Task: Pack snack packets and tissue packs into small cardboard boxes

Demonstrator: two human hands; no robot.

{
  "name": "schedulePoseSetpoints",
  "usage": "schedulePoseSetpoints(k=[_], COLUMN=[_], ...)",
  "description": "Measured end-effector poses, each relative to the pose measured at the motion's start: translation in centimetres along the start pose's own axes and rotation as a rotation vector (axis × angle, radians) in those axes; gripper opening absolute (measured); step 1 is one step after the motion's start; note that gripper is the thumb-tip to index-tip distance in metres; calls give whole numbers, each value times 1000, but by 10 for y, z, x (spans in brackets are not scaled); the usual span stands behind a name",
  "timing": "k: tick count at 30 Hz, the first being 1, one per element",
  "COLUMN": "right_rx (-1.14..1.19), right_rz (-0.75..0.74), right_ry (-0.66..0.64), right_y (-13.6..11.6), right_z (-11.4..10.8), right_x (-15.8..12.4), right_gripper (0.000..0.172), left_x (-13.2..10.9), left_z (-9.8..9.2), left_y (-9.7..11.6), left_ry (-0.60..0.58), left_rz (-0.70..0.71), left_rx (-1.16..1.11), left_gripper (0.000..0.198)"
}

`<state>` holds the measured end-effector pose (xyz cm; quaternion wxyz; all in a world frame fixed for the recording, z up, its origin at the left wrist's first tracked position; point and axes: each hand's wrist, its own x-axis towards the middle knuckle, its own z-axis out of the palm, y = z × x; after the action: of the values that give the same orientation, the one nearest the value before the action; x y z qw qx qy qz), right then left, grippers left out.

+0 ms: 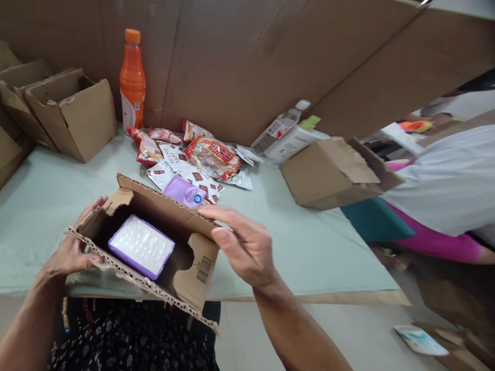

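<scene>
An open cardboard box (201,278) is tilted towards me at the table's front edge. Its left end is gripped by my left hand (71,252), thumb over the near rim and fingers around the outside. At the far right corner, my right hand (245,245) pinches the rim between thumb and fingers. Inside lies a white-topped pack with purple sides (142,246), apparently tissues. Just beyond the box, a flat purple packet (184,191) rests against white sachets with brown squares (201,180).
Behind are red snack packets (149,147), a clear-wrapped snack (214,157) and an orange drink bottle (132,82). Two leaning bottles (284,134) stand beside another open carton (319,172). More cartons (73,113) line the left. A person in a white top (444,180) is at right.
</scene>
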<state>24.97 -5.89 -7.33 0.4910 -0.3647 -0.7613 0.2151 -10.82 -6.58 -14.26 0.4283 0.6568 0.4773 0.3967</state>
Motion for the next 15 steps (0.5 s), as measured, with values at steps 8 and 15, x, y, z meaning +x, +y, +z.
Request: schedulePoseSetpoints(k=[8,15], right_rx=[-132,-318], right_rz=[250,187], right_ry=[50,-449], right_y=[75,118], right_z=[-34,1], right_x=[9,23], right_gripper=[36,94], left_x=[19,25], left_z=[-12,-1], left_y=[6,-22], left_ry=[-126,-135], left_rz=[31,-79], left_rx=[-172,-293], left_gripper=[134,155])
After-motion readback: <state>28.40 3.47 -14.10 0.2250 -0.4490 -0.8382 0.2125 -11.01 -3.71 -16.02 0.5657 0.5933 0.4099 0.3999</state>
